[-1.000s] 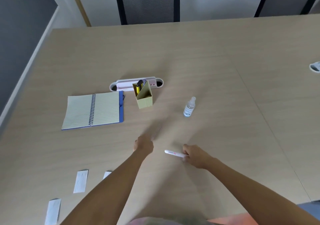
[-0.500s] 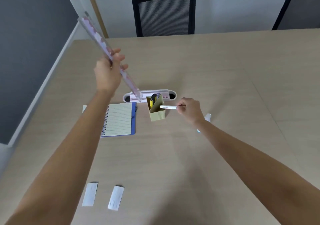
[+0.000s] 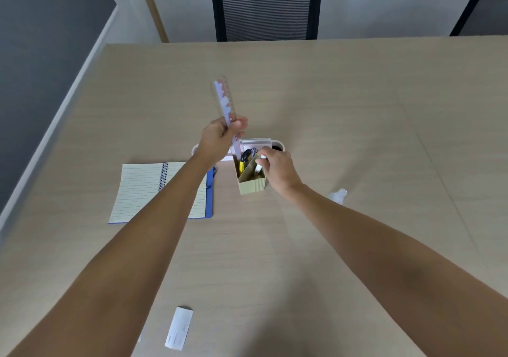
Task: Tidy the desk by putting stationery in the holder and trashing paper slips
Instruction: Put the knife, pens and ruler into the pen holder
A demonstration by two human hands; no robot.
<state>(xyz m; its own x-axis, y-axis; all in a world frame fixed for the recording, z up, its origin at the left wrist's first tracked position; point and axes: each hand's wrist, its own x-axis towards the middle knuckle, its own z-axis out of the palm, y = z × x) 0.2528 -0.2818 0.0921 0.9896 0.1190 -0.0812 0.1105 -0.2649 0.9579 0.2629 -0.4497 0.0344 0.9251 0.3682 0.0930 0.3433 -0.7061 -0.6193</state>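
Two bare arms are stretching out over the wide wooden desk (image 3: 343, 103), both hands meeting at the far middle. Beyond the far edge a black mesh chair (image 3: 265, 6) is standing against the wall. Lying open to the left is the spiral notebook (image 3: 154, 189), lined pages up. Just right of it the ribbed beige holder (image 3: 251, 184) is standing, with a yellow-and-black tool (image 3: 243, 160) sticking out of its far compartment. Left hand (image 3: 217, 143) is gripping the clear patterned ruler (image 3: 225, 102) around its middle, the ruler tilting up and away, its lower end dipping down just behind the holder. Right hand (image 3: 277, 168) is pinching the white pen (image 3: 259, 165), nose down in the holder's near compartment. Near the right forearm, a small clear bottle (image 3: 338, 195) is peeking out. Down at the near edge, one white paper slip (image 3: 179, 327) is lying flat on the wood.
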